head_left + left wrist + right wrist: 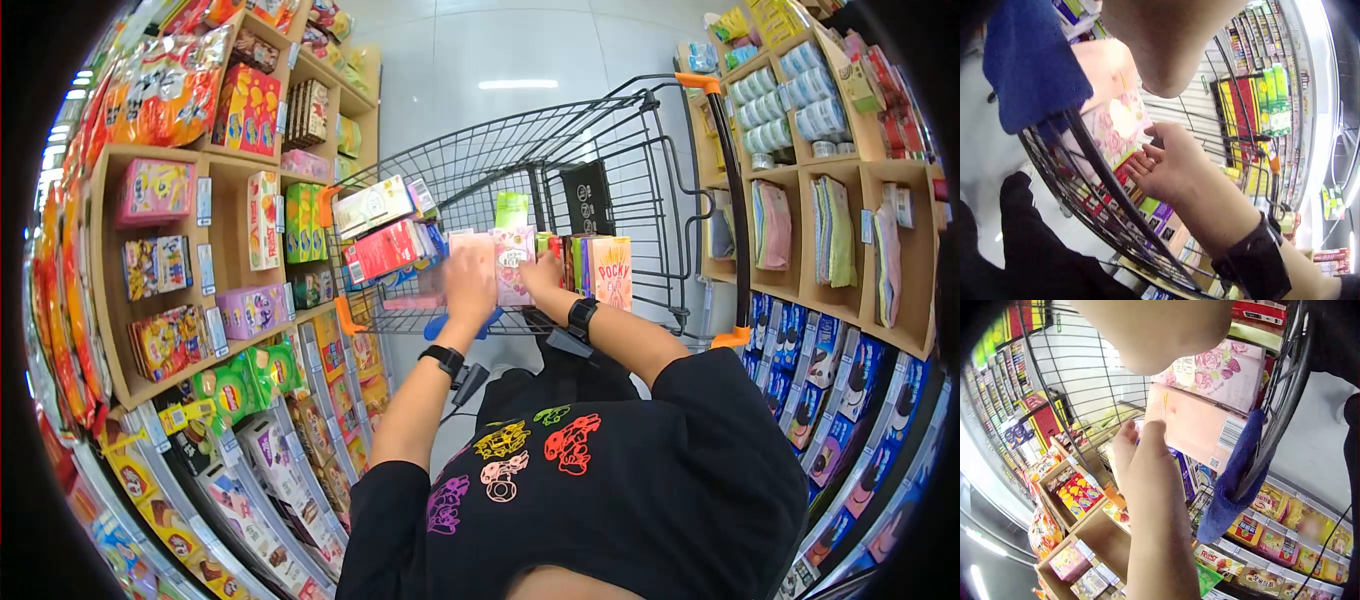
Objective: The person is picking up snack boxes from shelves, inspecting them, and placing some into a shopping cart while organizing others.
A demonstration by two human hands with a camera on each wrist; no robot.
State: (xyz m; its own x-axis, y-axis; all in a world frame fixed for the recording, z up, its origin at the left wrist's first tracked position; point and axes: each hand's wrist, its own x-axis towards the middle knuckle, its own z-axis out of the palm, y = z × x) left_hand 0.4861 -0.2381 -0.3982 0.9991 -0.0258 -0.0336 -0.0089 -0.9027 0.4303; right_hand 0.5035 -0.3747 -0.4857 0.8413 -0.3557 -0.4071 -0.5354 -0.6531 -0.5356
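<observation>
Side by side in the shopping cart stand a peach-coloured box and a pink floral box. My left hand, blurred in the head view, rests at the peach box, its fingers extended along the box's left end in the right wrist view. At the floral box's right edge is my right hand, fingers loosely bent and thumb toward the box. A row of slim coloured boxes follows to its right, ending in a Pocky box. Behind the floral box shows a green box.
More boxes, including a red one and a cream one, lie at the cart's left end. A blue cloth-like piece hangs over the near rim. Wooden snack shelves flank the left; another shelf unit stands right.
</observation>
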